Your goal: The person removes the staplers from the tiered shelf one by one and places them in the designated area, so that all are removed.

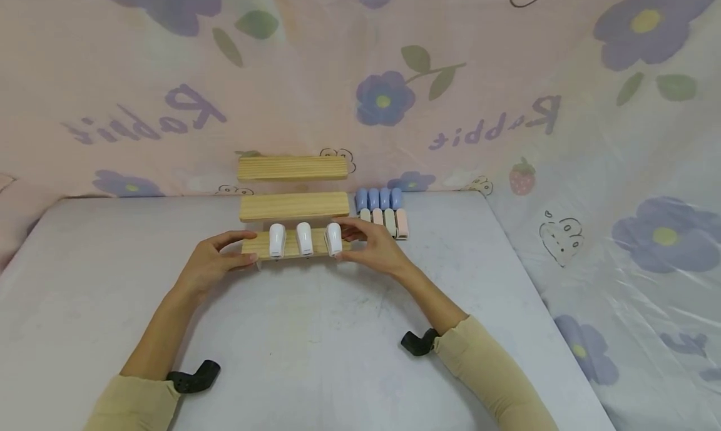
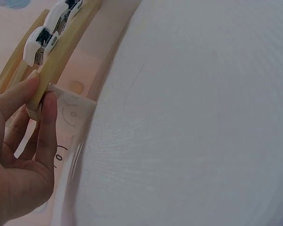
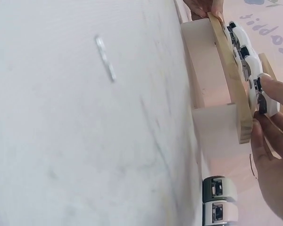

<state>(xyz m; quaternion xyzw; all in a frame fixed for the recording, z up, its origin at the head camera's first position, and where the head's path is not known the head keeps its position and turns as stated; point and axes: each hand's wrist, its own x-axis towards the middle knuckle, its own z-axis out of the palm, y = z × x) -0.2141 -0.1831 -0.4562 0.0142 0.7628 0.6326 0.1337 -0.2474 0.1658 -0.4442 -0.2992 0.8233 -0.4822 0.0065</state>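
Three white mini staplers (image 1: pixel 305 239) stand in a row on the lowest wooden step of a small rack (image 1: pixel 258 245). My left hand (image 1: pixel 211 262) pinches the left end of that step; the left wrist view shows the thumb on top and fingers (image 2: pixel 48 127) beneath. At the other end, my right hand (image 1: pixel 374 246) holds the rightmost white stapler (image 1: pixel 333 238) between thumb and fingers. In the right wrist view this stapler (image 3: pixel 270 104) sits close to the step's end, with the thumb against it. The fingers partly hide it there.
Two more wooden steps (image 1: pixel 294 206) rise behind the front one, on pale supports (image 3: pixel 214 117). To the right stand several blue staplers (image 1: pixel 379 199), with cream and pink staplers (image 1: pixel 401 223) in front. A patterned cloth (image 1: pixel 315 93) hangs behind the white table (image 1: pixel 315 356).
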